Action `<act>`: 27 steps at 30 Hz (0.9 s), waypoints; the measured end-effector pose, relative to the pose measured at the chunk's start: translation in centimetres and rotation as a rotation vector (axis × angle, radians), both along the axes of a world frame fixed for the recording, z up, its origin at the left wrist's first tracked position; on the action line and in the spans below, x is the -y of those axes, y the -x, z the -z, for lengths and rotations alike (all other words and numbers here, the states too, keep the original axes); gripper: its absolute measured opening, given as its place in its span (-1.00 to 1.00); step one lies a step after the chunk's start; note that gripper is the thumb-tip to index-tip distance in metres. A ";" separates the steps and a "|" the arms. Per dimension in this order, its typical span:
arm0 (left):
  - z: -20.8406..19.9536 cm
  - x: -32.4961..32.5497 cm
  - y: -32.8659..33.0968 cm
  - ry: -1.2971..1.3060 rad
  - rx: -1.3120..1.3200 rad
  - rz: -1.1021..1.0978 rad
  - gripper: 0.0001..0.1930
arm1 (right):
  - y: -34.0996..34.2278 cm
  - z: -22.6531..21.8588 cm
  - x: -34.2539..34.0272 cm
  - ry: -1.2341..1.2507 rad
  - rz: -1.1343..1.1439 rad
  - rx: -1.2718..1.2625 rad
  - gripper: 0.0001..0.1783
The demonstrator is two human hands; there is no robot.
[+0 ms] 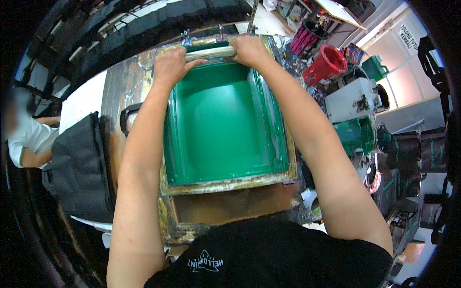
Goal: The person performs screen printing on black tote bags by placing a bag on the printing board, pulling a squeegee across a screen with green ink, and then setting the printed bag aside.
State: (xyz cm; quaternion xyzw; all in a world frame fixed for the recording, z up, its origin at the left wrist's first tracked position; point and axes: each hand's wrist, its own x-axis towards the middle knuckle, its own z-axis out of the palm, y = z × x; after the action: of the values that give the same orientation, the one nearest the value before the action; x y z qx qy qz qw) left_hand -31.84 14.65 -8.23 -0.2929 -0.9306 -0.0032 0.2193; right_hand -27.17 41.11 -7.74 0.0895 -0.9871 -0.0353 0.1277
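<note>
Both my arms stretch forward to the far end of a screen printing frame (225,186), whose mesh (218,127) is coated in green ink. A squeegee (210,53) with a pale handle lies crosswise there. At its left end my left hand (171,68) is closed on the handle, thumb along the near side. My right hand (250,51) grips the right end. The squeegee's lower edge is mostly hidden, and green shows just beyond the handle. Thicker ink streaks run along the frame's inner right side. Behind the squeegee stand metal clamps (186,37).
The frame rests on a paint-stained table (126,91). Black fabric bags (81,168) lie at the left, near another person (33,129). On the right crowd a red bucket (325,65), a white jerrycan (353,101) and a green-stained container (354,135). Dark racks stand beyond.
</note>
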 end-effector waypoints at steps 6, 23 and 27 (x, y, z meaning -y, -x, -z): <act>0.1 1.6 -6.0 0.052 0.046 -0.036 -0.14 | -6.0 0.2 1.7 0.033 0.020 0.122 -0.67; -0.6 7.7 -27.6 -0.132 0.002 0.119 -0.28 | -28.9 -0.8 7.7 0.121 -0.067 0.072 -0.75; -1.0 8.6 -31.6 -0.136 0.040 0.114 -0.27 | -32.9 -1.1 9.0 0.070 -0.011 0.205 -0.77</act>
State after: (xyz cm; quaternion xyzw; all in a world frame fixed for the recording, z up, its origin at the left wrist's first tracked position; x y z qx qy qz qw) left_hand -0.23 6.06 -7.26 -0.3298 -0.9142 -0.0849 0.2196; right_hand 5.74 32.11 -6.62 0.0935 -0.9952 0.0093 0.0291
